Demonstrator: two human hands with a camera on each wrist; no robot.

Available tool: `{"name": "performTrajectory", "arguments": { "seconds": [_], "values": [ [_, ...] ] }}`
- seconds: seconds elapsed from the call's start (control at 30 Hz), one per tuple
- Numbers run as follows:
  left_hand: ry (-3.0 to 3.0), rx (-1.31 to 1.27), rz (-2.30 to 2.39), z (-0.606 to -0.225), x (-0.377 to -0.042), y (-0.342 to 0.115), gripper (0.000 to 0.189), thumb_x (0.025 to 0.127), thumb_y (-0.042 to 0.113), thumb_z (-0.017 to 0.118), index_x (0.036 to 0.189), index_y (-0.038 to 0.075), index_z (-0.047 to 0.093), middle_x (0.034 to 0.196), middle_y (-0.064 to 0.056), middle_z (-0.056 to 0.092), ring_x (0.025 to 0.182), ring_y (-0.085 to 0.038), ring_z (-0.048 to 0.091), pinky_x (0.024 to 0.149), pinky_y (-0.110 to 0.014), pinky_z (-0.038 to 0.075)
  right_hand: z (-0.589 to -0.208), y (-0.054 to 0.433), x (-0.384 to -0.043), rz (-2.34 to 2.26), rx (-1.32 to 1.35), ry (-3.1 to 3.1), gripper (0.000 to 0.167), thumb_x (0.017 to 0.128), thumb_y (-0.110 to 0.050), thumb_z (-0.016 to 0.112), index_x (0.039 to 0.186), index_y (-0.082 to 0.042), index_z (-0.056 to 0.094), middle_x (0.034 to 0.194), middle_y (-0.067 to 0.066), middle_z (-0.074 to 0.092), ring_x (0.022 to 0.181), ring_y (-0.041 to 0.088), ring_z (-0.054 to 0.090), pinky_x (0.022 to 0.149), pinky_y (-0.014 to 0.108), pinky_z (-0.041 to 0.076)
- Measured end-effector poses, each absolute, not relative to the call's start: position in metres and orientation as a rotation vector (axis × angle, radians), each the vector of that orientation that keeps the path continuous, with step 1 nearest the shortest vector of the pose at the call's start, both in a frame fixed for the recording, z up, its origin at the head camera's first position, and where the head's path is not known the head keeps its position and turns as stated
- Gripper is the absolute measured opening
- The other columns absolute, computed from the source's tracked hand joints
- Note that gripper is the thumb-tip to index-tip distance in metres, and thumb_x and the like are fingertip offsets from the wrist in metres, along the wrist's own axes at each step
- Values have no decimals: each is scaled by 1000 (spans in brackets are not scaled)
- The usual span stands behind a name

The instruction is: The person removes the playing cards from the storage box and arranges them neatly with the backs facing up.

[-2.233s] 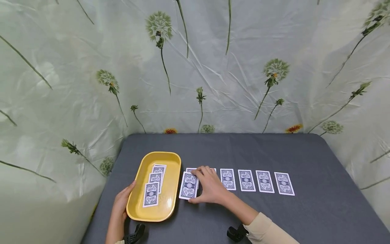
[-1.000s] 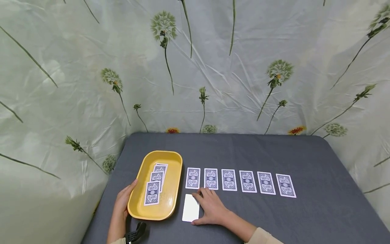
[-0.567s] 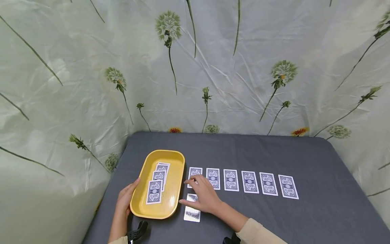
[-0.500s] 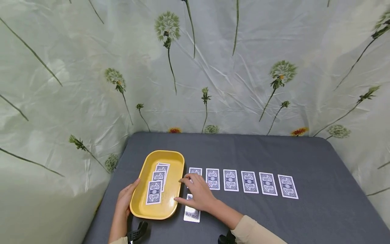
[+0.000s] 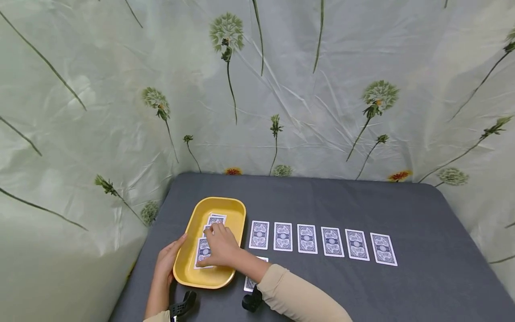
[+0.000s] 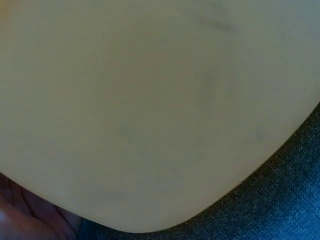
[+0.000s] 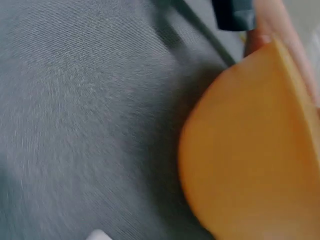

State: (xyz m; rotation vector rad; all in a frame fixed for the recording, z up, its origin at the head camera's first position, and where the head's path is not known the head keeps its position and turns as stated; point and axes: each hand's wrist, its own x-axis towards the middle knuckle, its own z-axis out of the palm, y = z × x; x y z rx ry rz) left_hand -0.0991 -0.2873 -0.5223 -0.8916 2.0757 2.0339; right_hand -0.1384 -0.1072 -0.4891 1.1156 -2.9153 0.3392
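Note:
A yellow tray [image 5: 221,276] stands tilted slightly on the left of the table, several blue-and-white patterned playing cards overlapping inside it. My left hand [image 5: 166,259] holds the tray's left edge; in the left wrist view the tray's pale, blurred wall [image 6: 160,125] hides most of that hand. Over the tray is my right hand [image 5: 221,246], thumb and fingers spread across the front playing card [image 5: 204,250]. The thumb lies near that card's lower edge and the fingertips just past its upper edge. Whether they touch it I cannot tell.
Right of the tray, several playing cards [image 5: 307,239] lie back-up in a straight row on the grey cloth [image 5: 322,295]. Another playing card [image 5: 249,285] lies in front of the row, partly under my right wrist. A floral curtain [image 5: 257,89] hangs behind.
My right hand set a card down in front of the row, let it go, then moved left over the tray to the front card there. My left hand stays on the tray.

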Motion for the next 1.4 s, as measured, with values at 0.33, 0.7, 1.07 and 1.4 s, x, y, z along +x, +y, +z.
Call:
{"name": "performTrajectory", "arguments": {
  "seconds": [0.33, 0.7, 1.07, 1.4],
  "values": [
    [2098, -887, 2019, -520, -98, -286, 64, 85, 50, 59, 113, -6, 53, 78, 2, 65, 68, -10, 63, 61, -27, 52, -505, -120, -137, 112, 1098, -3071, 105, 47, -76, 72, 127, -13, 48, 120, 2, 44, 111, 16, 39, 88, 32, 33],
    [2096, -867, 2014, -521, -102, -284, 64, 85, 50, 59, 114, -6, 53, 77, 4, 64, 69, -9, 62, 63, -26, 52, -512, -124, -143, 161, 1116, -3041, 98, 49, -74, 73, 121, -12, 47, 114, 0, 46, 106, 15, 41, 85, 28, 34],
    [2097, -898, 2019, -520, -99, -285, 45, 84, 50, 61, 90, 5, 61, 70, 5, 63, 62, -10, 61, 58, -26, 51, -481, -86, -143, 596, 1003, -2854, 94, 52, -64, 78, 126, -13, 51, 114, 1, 46, 105, 15, 42, 93, 30, 34],
    [2126, -943, 1952, -521, -101, -283, 62, 80, 56, 62, 103, -1, 58, 71, 7, 62, 63, -9, 60, 58, -25, 50, -461, 14, -145, 786, 929, -2813, 94, 56, -59, 79, 128, -6, 49, 117, 8, 46, 108, 22, 42, 95, 41, 33]
  ]
}}
